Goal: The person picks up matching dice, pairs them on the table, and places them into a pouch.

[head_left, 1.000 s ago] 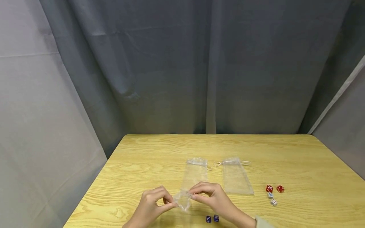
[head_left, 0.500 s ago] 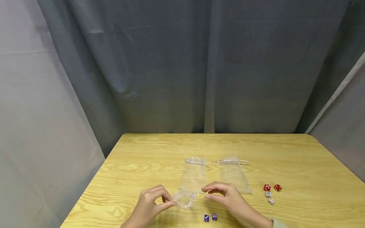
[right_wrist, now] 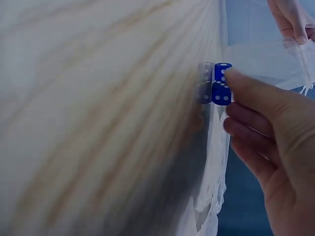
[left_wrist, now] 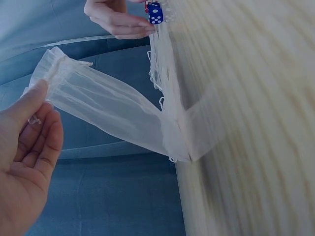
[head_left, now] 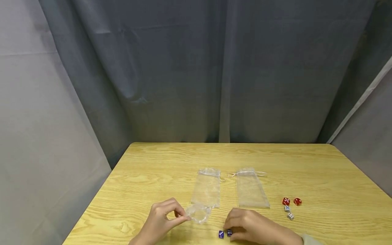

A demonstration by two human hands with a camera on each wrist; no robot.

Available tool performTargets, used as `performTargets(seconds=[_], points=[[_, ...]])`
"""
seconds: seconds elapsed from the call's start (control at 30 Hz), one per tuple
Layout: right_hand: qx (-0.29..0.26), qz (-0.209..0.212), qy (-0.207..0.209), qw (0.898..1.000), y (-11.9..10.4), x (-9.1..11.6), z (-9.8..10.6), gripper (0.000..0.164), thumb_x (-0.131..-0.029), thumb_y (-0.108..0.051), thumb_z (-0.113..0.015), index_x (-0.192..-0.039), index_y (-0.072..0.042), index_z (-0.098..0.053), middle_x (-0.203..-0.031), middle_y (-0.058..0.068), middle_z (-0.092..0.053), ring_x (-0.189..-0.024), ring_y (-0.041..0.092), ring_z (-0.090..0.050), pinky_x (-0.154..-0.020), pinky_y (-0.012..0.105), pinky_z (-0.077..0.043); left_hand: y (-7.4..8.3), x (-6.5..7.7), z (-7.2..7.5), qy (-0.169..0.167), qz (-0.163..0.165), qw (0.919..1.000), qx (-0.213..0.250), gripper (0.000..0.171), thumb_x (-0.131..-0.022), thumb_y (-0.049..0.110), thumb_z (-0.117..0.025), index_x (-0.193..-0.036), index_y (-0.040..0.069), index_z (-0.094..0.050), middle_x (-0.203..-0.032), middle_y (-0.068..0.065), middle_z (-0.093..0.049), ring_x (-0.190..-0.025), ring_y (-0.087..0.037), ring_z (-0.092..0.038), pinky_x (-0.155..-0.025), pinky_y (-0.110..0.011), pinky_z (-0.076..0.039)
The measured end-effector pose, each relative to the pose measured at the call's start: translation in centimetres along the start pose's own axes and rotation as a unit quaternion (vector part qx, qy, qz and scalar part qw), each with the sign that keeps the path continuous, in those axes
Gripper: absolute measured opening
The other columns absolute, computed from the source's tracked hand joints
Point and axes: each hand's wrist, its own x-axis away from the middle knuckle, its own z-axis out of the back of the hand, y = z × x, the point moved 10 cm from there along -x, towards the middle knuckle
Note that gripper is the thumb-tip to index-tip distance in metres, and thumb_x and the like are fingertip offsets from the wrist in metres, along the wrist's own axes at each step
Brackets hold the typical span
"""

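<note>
The bag (left_wrist: 106, 101), sheer, white and creased, slants down toward the wooden surface (head_left: 153, 160), left of two blue, white-dotted dice (right_wrist: 221, 94). I see my left grip (head_left: 165, 217) clamped on its rim, probably to hold the mouth spread. My right grip (head_left: 249, 225) curls at the dice; I cannot tell whether it pinches one.

I pinched the sheer white drawstring pouch (left_wrist: 106, 101) by its rim, raised and slanting, its mouth gaping round. Right of the pouch and nearer me, 2 blue dice (head_left: 221, 234) with white pips sat flat, side by side; whether I touched the die farther from the pouch, I couldn't tell.
</note>
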Motion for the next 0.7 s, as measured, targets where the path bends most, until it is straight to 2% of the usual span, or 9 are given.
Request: performTargets(seconds=[0.13, 0.27, 0.43, 0.6, 0.7], points=[[0.031, 0.014, -0.002, 0.999, -0.2, 0.2, -0.1, 0.019, -0.092, -0.023, -0.068, -0.110, -0.020, -0.071, -0.103, -0.009, -0.068, -0.094, -0.002, -0.062, -0.077, 0.002, -0.047, 0.0, -0.1, -0.1, 0.000, -0.003, 1.0000, 0.007, 0.017, -0.075, 0.008, -0.081, -0.079, 0.017, -0.068, -0.070, 0.003, -0.066, -0.062, -0.001, -0.058, -0.058, -0.006, -0.048], [0.047, 0.028, 0.010, 0.998, -0.4, 0.2, 0.0, 0.016, -0.091, -0.019, -0.070, -0.106, -0.019, -0.072, -0.100, -0.009, -0.068, -0.091, -0.002, -0.062, -0.077, 0.000, -0.046, 0.0, -0.1, -0.2, 0.000, -0.005, 0.9999, 0.016, 0.017, -0.075, 0.007, -0.081, -0.079, 0.016, -0.068, -0.070, 0.002, -0.067, -0.062, -0.002, -0.058, -0.059, -0.007, -0.049], [0.041, 0.016, 0.048, 0.998, -0.5, 0.2, 1.0, 0.017, -0.091, -0.019, -0.070, -0.108, -0.019, -0.071, -0.102, -0.010, -0.069, -0.094, -0.001, -0.062, -0.081, 0.004, -0.049, 0.0, -0.2, -0.2, 0.001, -0.006, 0.9999, 0.016, 0.016, -0.075, 0.007, -0.081, -0.078, 0.016, -0.068, -0.070, 0.002, -0.067, -0.062, -0.001, -0.058, -0.059, -0.007, -0.048], [0.010, 0.014, 0.092, 0.996, -0.6, 0.5, 2.3, 0.023, -0.090, -0.013, -0.070, -0.112, -0.018, -0.069, -0.105, -0.005, -0.070, -0.097, 0.004, -0.064, -0.081, 0.012, -0.054, 0.1, -0.3, -0.2, 0.003, -0.007, 0.9999, 0.014, 0.017, -0.075, 0.007, -0.081, -0.078, 0.016, -0.068, -0.070, 0.003, -0.067, -0.062, -0.001, -0.058, -0.059, -0.007, -0.048], [0.002, 0.015, 0.112, 0.994, -1.0, 0.6, 2.8, 0.029, -0.088, -0.010, -0.072, -0.115, -0.018, -0.068, -0.107, -0.004, -0.070, -0.099, 0.004, -0.063, -0.083, 0.011, -0.053, 0.2, -0.3, -0.2, 0.005, -0.008, 0.9998, 0.015, 0.017, -0.074, 0.007, -0.082, -0.078, 0.016, -0.068, -0.070, 0.003, -0.066, -0.061, -0.001, -0.057, -0.058, -0.007, -0.048]])
